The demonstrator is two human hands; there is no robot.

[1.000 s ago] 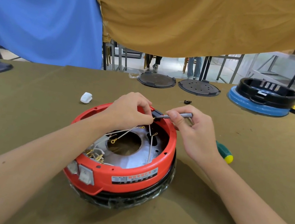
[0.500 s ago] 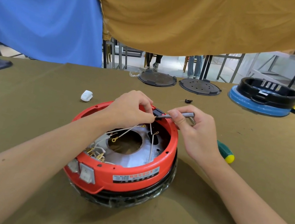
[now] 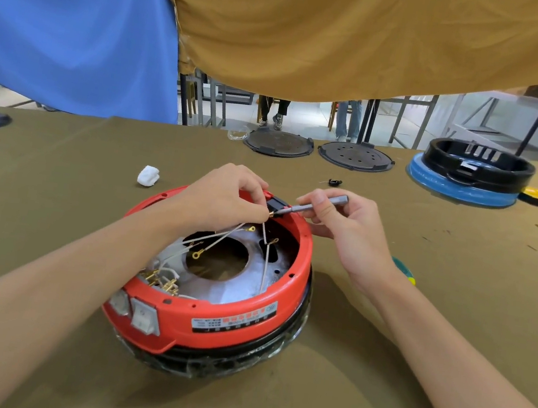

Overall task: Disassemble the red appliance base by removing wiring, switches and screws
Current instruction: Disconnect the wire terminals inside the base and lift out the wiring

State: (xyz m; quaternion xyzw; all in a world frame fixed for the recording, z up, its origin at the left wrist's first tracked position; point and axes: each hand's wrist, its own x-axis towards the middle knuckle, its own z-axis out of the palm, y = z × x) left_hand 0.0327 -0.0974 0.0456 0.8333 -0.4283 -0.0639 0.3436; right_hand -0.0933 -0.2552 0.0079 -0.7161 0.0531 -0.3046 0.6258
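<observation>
At the red base's (image 3: pixel 209 320) far rim, the left hand (image 3: pixel 223 197) pinches the black connector (image 3: pixel 276 204) while the right hand (image 3: pixel 343 228) grips a metal bit (image 3: pixel 315 205) (lying crosswise, tip at the connector).

Both of my forearms reach in bare from the bottom corners and converge toward the middle. My left hand (image 3: pixel 227 198) sits palm down with the knuckles raised, the fingers (image 3: pixel 254 198) curled under and the thumb and forefinger pinched together at their tips. My right hand (image 3: pixel 347 228) faces it from the other side, wrist bent slightly back, back of the hand turned to the right. Its thumb and forefinger pinch a slim grey screwdriver bit (image 3: pixel 315 205) near its middle, the remaining fingers curled loosely beneath. The two hands' fingertips lie just beside each other, not touching.
</observation>
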